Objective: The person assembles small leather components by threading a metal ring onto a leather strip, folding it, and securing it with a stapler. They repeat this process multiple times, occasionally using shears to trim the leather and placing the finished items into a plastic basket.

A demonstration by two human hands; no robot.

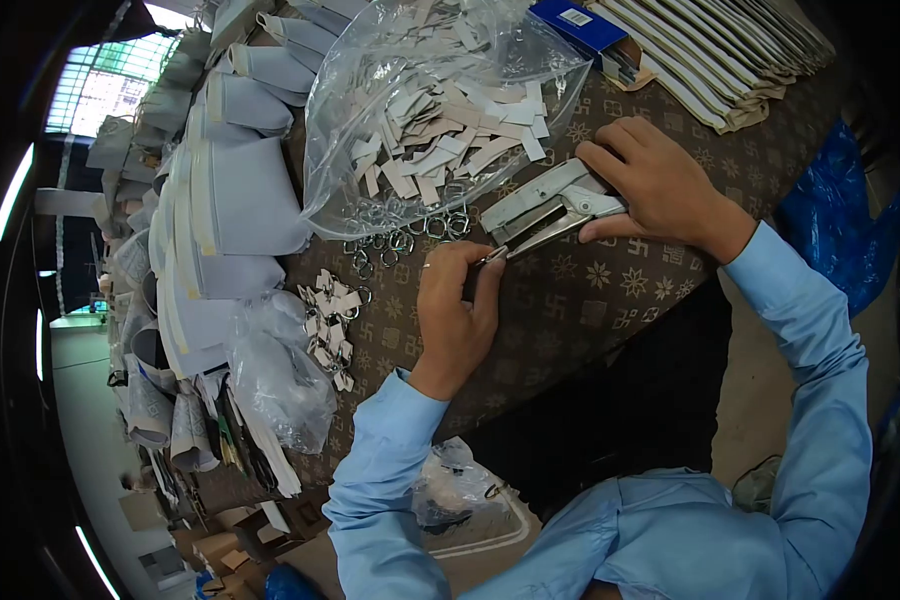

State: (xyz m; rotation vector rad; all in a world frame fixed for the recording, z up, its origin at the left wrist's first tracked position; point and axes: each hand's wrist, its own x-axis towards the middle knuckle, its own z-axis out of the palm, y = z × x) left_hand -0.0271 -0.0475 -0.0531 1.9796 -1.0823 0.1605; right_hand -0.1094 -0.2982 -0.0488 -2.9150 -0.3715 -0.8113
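My right hand [660, 185] is wrapped around a silver metal stapler [545, 205], its jaw pointing left and down. At the tip of that jaw, my left hand [457, 305] pinches a small shiny piece [491, 256] that looks like a metal ring; the fingers hide most of it. Just beyond my left hand lie loose metal rings [400, 240]. To its left is a pile of rings with short white strips folded onto them [330, 325]. A clear plastic bag [320, 160] holds many loose white strips [450, 140].
Stacked grey-white panels [245, 200] line the left side, with a crumpled plastic bag [285, 370] beside them. A blue box [585, 28] and a row of striped folded pieces [700, 55] lie at the far right. Blue plastic [840, 220] hangs beyond the patterned tablecloth [570, 320].
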